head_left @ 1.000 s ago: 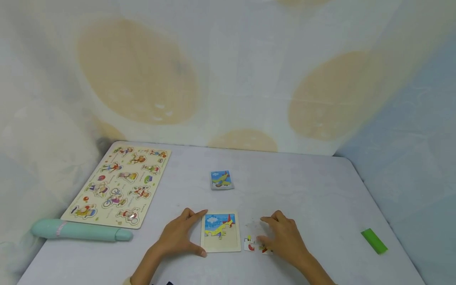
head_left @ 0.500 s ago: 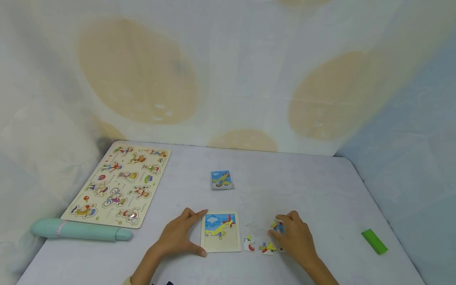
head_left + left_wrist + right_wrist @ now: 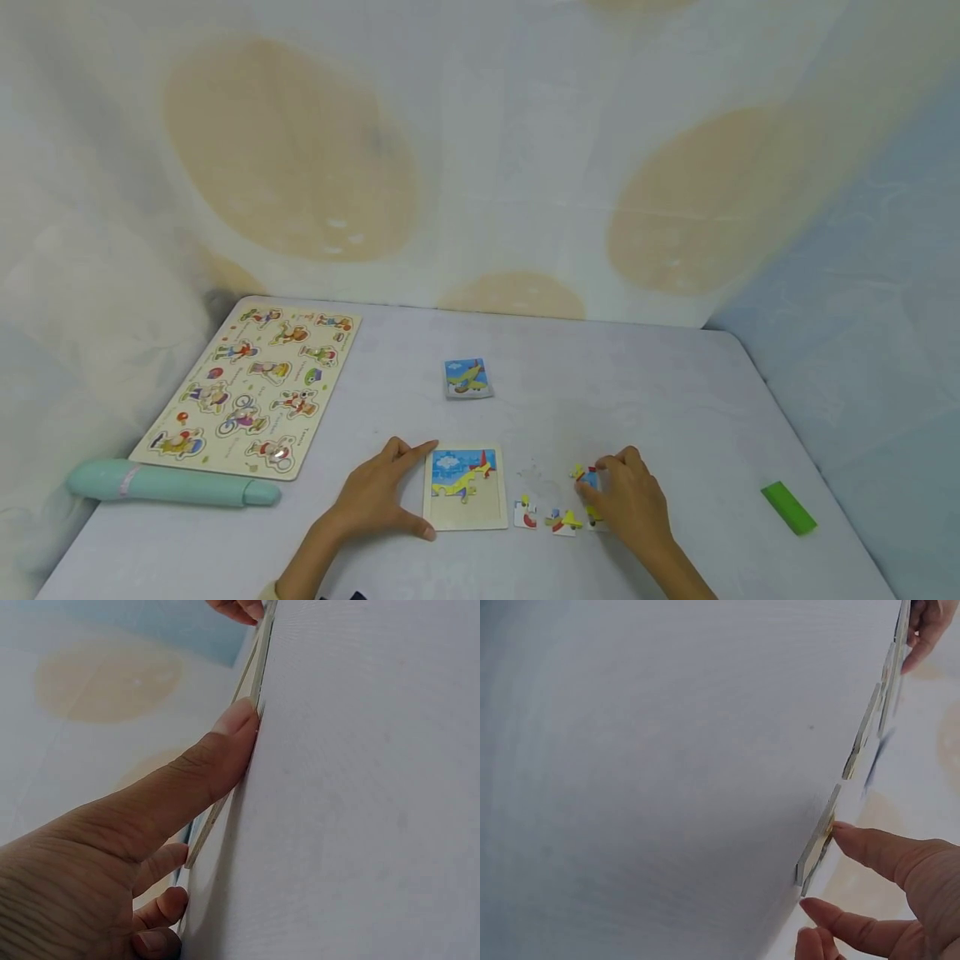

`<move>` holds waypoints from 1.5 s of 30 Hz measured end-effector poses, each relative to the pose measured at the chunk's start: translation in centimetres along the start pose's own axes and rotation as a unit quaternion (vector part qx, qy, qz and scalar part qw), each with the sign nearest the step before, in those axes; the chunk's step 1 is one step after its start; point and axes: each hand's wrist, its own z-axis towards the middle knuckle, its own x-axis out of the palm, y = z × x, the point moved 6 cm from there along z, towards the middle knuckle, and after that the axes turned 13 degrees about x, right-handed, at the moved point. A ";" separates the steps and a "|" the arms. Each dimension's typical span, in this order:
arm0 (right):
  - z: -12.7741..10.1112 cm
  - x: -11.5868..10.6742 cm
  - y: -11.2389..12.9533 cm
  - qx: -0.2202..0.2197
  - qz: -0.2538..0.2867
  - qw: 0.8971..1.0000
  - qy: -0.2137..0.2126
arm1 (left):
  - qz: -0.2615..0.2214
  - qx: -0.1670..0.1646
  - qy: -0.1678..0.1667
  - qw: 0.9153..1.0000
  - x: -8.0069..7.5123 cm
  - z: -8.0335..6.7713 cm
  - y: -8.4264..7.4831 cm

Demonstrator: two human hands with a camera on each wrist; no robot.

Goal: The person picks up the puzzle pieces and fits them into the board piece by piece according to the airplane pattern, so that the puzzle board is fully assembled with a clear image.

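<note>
A square wooden jigsaw tray (image 3: 486, 516), partly filled with an airplane picture, lies on the table in the head view. My left hand (image 3: 381, 498) holds its left side, thumb at the near corner and index finger at the far corner. In the left wrist view the thumb (image 3: 187, 780) presses the tray's edge. To the right, my right hand (image 3: 634, 507) pinches a blue-and-red puzzle piece (image 3: 590, 478) between thumb and fingers; its palm side is hidden. Loose puzzle pieces lie nearby: a red-and-white one (image 3: 525, 513) and a yellow-and-red one (image 3: 564, 523).
A small airplane picture card (image 3: 467, 379) lies beyond the tray. At the left are a large peg-puzzle board (image 3: 255, 387) and a mint-green cylindrical object (image 3: 172, 484). A green rectangular block (image 3: 788, 508) lies far right. Patterned cloth hangs behind the table.
My right hand has moved right from above the yellow-and-red piece to the blue-and-red piece, uncovering the former. The left hand and the tray have stayed in place.
</note>
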 end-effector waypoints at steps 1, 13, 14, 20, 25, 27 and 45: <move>0.0 0.0 0.0 0.000 0.000 1.000 0.001 | -0.001 0.000 0.000 1.000 0.0 0.0 0.0; 0.0 0.3 0.0 -0.018 0.003 1.000 -0.011 | 0.003 0.003 0.002 1.000 0.1 0.0 0.1; 0.0 0.3 0.1 -0.022 0.001 1.000 -0.015 | 0.004 0.003 0.002 1.000 0.1 0.0 0.1; 0.1 0.5 0.3 -0.029 -0.009 0.999 -0.027 | 0.005 0.006 0.003 1.000 0.2 0.0 0.2; 0.2 0.5 0.3 -0.025 -0.015 0.999 -0.033 | 0.005 0.006 0.004 1.000 0.2 0.0 0.2; 0.2 0.4 0.4 -0.023 -0.016 0.999 -0.039 | 0.004 0.005 0.003 1.000 0.1 0.0 0.1; -1.6 -0.1 3.9 -0.043 0.040 0.997 -0.047 | 0.005 0.001 0.003 1.000 0.0 -0.1 0.0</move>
